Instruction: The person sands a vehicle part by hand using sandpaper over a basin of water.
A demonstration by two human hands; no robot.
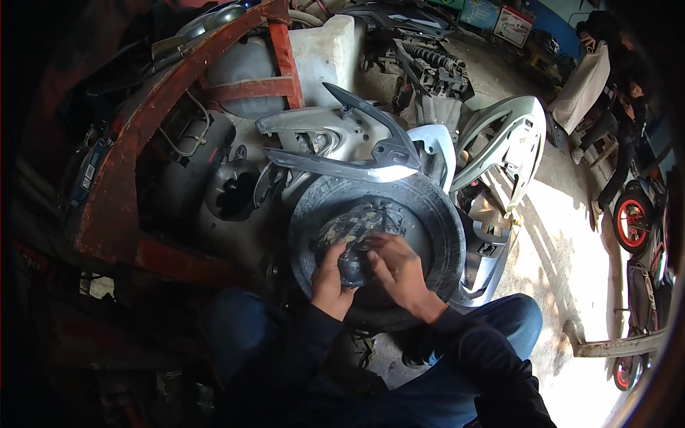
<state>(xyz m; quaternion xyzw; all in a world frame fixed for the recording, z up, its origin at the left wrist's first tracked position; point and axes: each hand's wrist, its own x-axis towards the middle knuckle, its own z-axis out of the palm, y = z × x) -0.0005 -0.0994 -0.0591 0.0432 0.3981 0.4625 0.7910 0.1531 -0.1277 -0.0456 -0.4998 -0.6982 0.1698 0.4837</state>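
My left hand (333, 284) is closed around the near left edge of a dark, rounded part (354, 269) with pale, patchy marks on its upper side. My right hand (399, 273) has its fingers bent and pressed against the right side of that part. Whether something small sits under those fingertips is hidden. Below both hands is a round black basin (448, 235) with a scuffed, greyish rim. A dark V-shaped plastic panel (396, 146) rests at the basin's far rim.
Beyond the basin lie a silver-grey fairing panel (342, 121) and a pale green tail piece (524, 135). A rusty red metal frame (121, 185) stands at the left, near a dark cylinder (196, 157). At right are a person (614, 93) and a motorcycle wheel with red rim (631, 221).
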